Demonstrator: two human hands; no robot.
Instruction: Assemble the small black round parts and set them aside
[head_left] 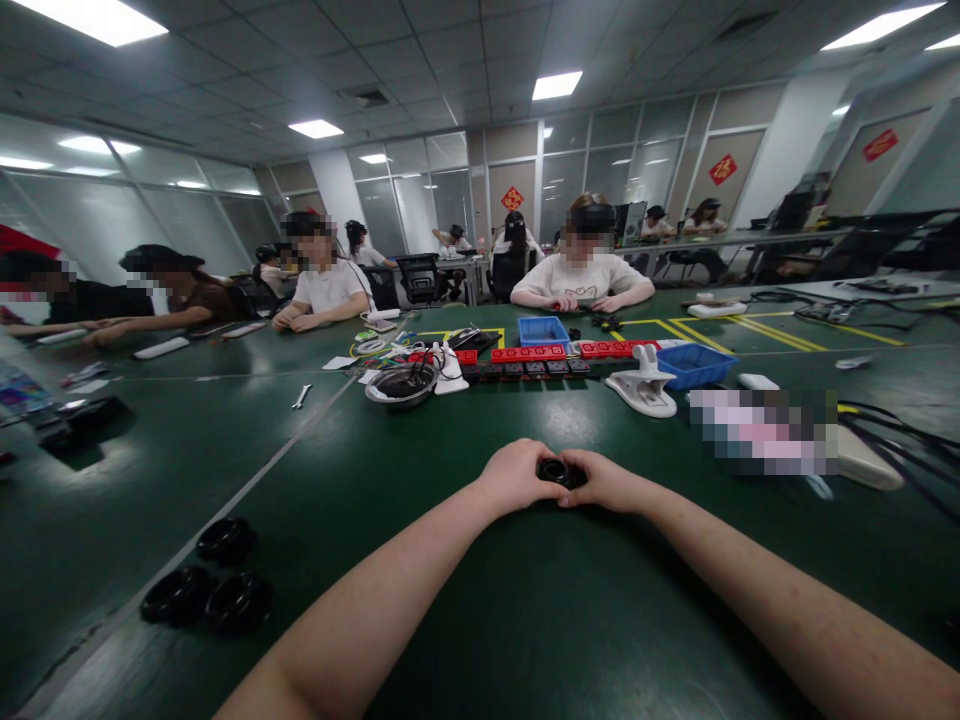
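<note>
Both hands meet at the middle of the green table (360, 480), around a small black ring-shaped part (553, 469) with a round opening on top. My left hand (520, 474) closes on its left side, thumb in front. From the right, my right hand (604, 481) grips it too, its thumb close to the left one. The fingers hide most of the part, and more black shows under the right hand. Several similar black ring-shaped parts (226, 540) sit in a cluster on the table at the left, beside my left forearm.
Ahead lie a metal bowl (401, 384) with dark pieces, red socket strips (529, 353), a white clamp-like stand (646, 385) and blue trays (694, 366). A wrench (301, 397) lies left; black cables (892, 440) run at right. Across the table sits a person (581, 270).
</note>
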